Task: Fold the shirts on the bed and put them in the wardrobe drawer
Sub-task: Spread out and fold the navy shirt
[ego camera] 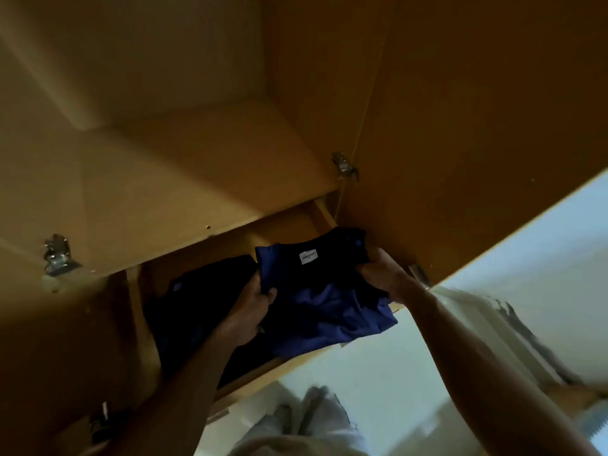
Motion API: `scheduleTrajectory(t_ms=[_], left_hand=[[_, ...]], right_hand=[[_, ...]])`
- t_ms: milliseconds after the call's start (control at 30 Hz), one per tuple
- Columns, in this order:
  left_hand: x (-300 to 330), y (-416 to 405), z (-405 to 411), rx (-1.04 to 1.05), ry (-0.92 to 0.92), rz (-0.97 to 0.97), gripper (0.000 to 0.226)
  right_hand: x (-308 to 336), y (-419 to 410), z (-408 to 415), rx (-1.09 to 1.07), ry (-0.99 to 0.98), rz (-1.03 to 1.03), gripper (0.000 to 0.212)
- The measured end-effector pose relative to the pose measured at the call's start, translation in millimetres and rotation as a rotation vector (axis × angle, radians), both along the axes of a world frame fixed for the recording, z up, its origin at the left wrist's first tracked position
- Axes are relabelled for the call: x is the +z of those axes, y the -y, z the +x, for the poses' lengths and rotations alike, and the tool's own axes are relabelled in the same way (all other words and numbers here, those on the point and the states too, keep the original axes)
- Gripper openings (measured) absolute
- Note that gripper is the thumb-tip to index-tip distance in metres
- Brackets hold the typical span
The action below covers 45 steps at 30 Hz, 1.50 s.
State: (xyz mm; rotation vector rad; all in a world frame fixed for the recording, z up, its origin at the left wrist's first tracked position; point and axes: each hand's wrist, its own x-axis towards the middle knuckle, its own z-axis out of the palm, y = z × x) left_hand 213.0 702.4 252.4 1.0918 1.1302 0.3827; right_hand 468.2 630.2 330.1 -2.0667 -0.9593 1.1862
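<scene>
A folded dark blue shirt [324, 304] with a white neck label is held over the right part of the open wooden wardrobe drawer [263, 373]. My left hand [253, 307] grips its left edge. My right hand [378, 271] grips its right edge near the collar. To the left of it, inside the drawer, lies a dark folded garment [197, 297], partly hidden by my left forearm. The shirt's lower right corner hangs over the drawer's front edge.
A bare wooden shelf [184, 179] sits above the drawer. The open right wardrobe door [477, 126] stands close to my right hand, and metal hinges [343, 166] show on both sides. Pale floor and my legs [312, 419] lie below.
</scene>
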Motion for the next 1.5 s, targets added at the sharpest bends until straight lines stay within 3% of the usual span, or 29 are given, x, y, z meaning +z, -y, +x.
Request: scheduleTrajectory(t_ms=[200,367,500,600,733,867,967,1067,1200,1267,1400,1500], left_hand=[[-25,-16,22,0.207,-0.071,-0.075,0.055],[-46,-24,35,0.2,-0.262,0.023,0.063],[-56,-26,42,0.168,-0.374,-0.078,0.069],[-63,-17,37,0.094,-0.362,-0.152,0.074],[-72,-3,26,0.098,-0.294,-0.273,0.094],[-89,3,20,0.105,-0.323,-0.22,0.093],[-90,5,17,0.102,-0.514,-0.032,0.09],[-95,3,17,0.044,-0.639,0.084,0.084],[-88,3,21,0.165,-0.501,-0.136,0.084],[-86,2,21,0.199,-0.478,-0.143,0.083],[-87,7,3,0.172,-0.448,-0.021,0.077],[-71,8,-4,0.013,-0.508,0.116,0.057]], right_hand=[[-39,-64,9,0.219,0.144,-0.091,0.053],[-155,-92,50,0.285,0.236,-0.044,0.058],[-101,-93,24,0.311,0.312,-0.16,0.053],[-93,-91,9,0.333,0.42,-0.226,0.069],[-95,-72,-11,0.408,0.818,-0.172,0.077],[-117,-52,-12,0.546,0.798,-0.034,0.089],[-132,-42,-8,0.681,0.653,-0.258,0.086],[-143,-40,-1,0.553,0.528,-0.26,0.088],[-150,-42,-2,0.5,0.477,-0.288,0.094],[-144,-43,-3,0.492,0.474,-0.301,0.096],[-118,-16,-10,0.374,0.476,-0.172,0.073],[-101,23,-19,0.112,0.503,-0.002,0.052]])
